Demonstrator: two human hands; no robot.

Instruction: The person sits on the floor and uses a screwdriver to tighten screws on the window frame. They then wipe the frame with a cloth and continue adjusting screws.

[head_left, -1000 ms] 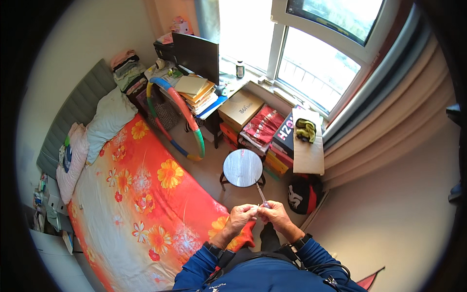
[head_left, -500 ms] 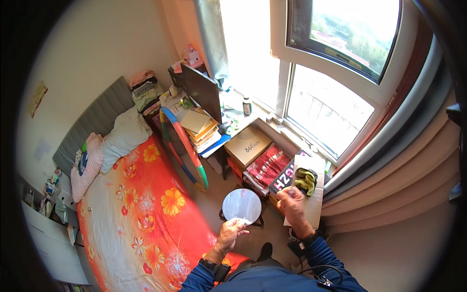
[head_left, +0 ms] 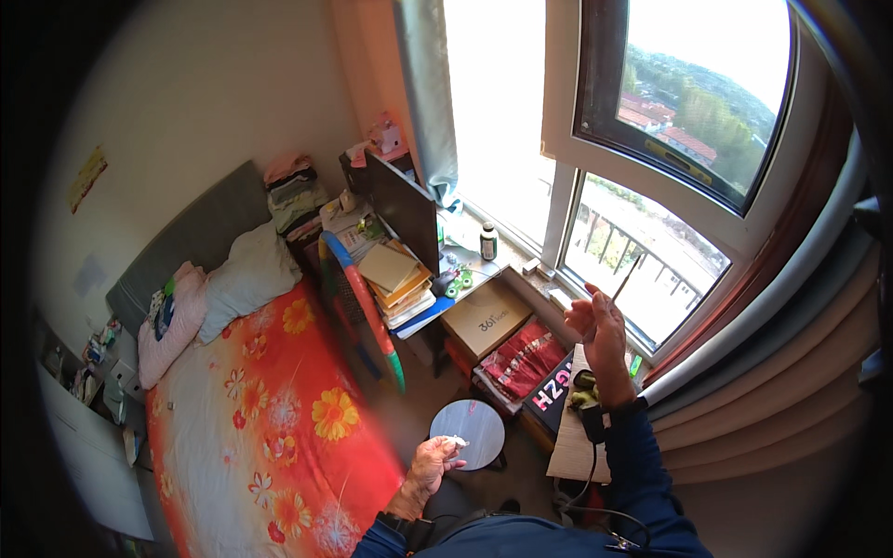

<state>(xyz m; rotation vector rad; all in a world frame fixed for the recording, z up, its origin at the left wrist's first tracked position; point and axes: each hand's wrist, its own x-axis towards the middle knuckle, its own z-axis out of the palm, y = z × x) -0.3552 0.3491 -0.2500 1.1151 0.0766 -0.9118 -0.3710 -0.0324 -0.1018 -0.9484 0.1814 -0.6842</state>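
Note:
Over the near edge of a small round grey-topped stool (head_left: 477, 423), my left hand (head_left: 430, 471) is closed on a small crumpled white thing (head_left: 455, 444), perhaps tissue; its kind is unclear. My right hand (head_left: 603, 337) is raised in front of the lower window pane, fingers bent together. From its fingertips a thin dark stick-like tool (head_left: 627, 277) points up toward the glass; I cannot make out its kind. Below that wrist, olive-green gloves or cloth (head_left: 584, 395) lie on a cardboard sheet (head_left: 575, 456), partly hidden by my arm.
A brown cardboard box (head_left: 486, 317) and red packets (head_left: 524, 358) stand beside the window. Left of them is a desk with a stack of books (head_left: 398, 279) and a dark monitor (head_left: 406, 209). A colourful hoop (head_left: 372, 321) leans by the bed (head_left: 279, 409). Curtains (head_left: 791, 372) hang at right.
My right hand has risen from above the cardboard sheet to the window, and the thin stick now shows in it. My left hand has shifted slightly down and left. The view has tilted.

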